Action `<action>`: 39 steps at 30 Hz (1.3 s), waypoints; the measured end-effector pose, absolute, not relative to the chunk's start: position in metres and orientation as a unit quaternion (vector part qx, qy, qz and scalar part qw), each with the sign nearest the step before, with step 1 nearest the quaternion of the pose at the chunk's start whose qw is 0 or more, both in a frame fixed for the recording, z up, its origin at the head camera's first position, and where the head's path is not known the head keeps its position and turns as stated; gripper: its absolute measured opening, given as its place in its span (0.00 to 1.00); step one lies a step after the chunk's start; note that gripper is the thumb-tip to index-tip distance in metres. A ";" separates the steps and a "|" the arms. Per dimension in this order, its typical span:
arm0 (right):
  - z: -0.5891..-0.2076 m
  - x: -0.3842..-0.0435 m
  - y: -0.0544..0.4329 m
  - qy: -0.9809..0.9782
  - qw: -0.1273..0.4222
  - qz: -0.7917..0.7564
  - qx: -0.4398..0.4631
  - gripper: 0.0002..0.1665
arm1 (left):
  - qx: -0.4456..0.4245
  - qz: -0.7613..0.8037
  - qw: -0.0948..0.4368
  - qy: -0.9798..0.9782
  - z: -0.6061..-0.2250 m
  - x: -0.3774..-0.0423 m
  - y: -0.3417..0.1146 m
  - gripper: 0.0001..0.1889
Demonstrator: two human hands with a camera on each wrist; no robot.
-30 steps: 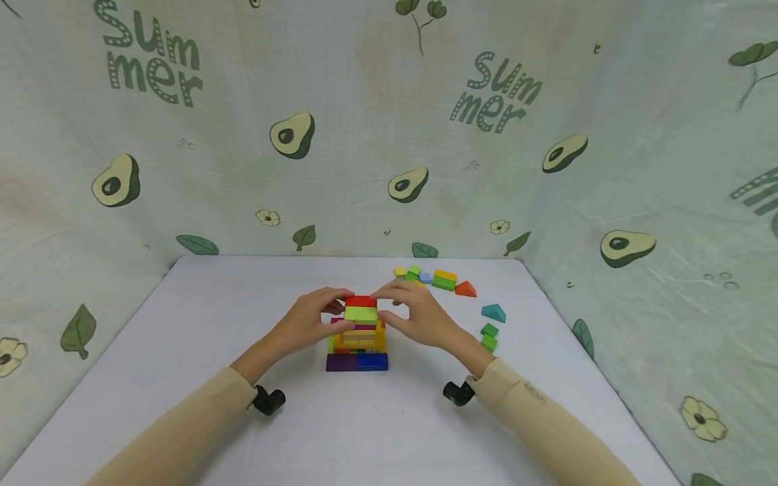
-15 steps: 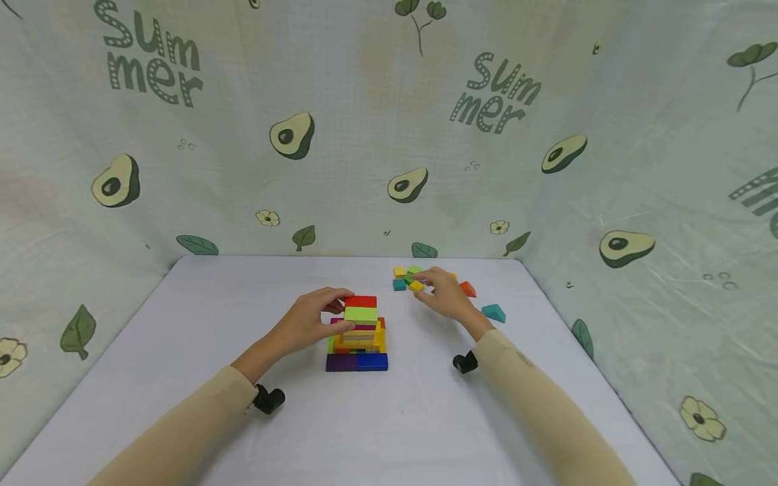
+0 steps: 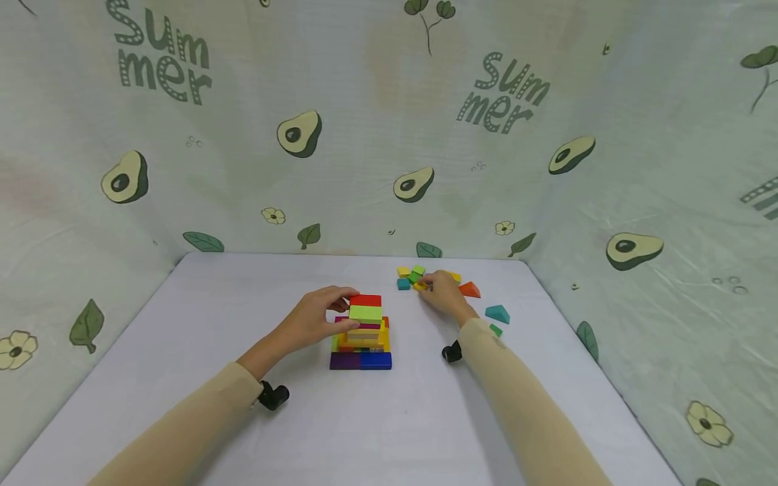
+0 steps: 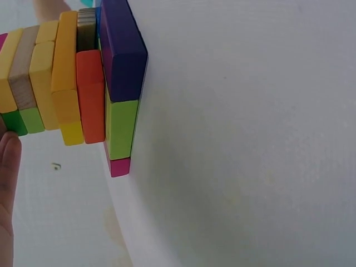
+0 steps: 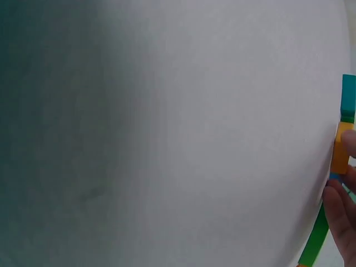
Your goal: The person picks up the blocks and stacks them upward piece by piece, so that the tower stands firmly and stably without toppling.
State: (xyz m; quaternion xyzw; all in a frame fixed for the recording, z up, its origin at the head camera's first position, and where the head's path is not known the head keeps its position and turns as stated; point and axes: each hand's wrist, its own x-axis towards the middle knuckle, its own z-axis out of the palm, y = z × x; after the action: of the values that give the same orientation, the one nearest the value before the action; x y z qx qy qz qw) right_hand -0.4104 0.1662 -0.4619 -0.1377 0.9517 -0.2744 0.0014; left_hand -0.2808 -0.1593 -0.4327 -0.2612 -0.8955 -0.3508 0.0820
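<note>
A tower of coloured wooden blocks [image 3: 366, 314] stands mid-table, with a red block on top and purple and blue blocks at the bottom front. My left hand [image 3: 313, 318] holds its upper left side, the thumb in front and curled fingers behind. In the left wrist view a finger [image 4: 8, 178] lies against the tower's side. Over the loose blocks at the back right, my right hand [image 3: 445, 294] pinches a yellow block [image 3: 419, 287]. The right wrist view shows its fingertips on that yellow-orange block [image 5: 340, 150], at the frame's edge, partly hidden.
Around the right hand lie a teal block [image 3: 404, 284], a light green block [image 3: 418, 269] and other small pieces. Farther right are an orange-red wedge [image 3: 470, 289], a teal wedge [image 3: 498, 314] and a green block [image 3: 496, 330], partly behind the sleeve. A patterned curtain [image 3: 352, 202] backs the table.
My right hand has left the tower's right side, moved back and right to the loose blocks, and closed on the yellow one. The left hand keeps its place at the tower.
</note>
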 end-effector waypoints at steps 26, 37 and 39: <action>-0.384 -0.331 0.131 0.867 -0.059 -0.334 -0.366 0.16 | -0.259 -0.366 0.086 -0.890 -0.434 -0.282 -0.159 0.35; -0.377 -0.315 0.101 0.848 -0.034 -0.320 -0.421 0.14 | -0.258 -0.376 0.089 -0.886 -0.435 -0.279 -0.159 0.40; -0.379 -0.315 0.099 0.847 -0.035 -0.320 -0.423 0.14 | -0.256 -0.380 0.087 -0.884 -0.434 -0.278 -0.159 0.41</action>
State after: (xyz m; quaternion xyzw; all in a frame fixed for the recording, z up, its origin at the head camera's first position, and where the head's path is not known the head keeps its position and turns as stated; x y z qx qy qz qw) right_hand -0.3150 0.0988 -0.3787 -0.4232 0.8470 -0.3196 -0.0352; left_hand -0.2780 -0.1587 -0.4345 -0.2564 -0.8845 -0.3800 0.0868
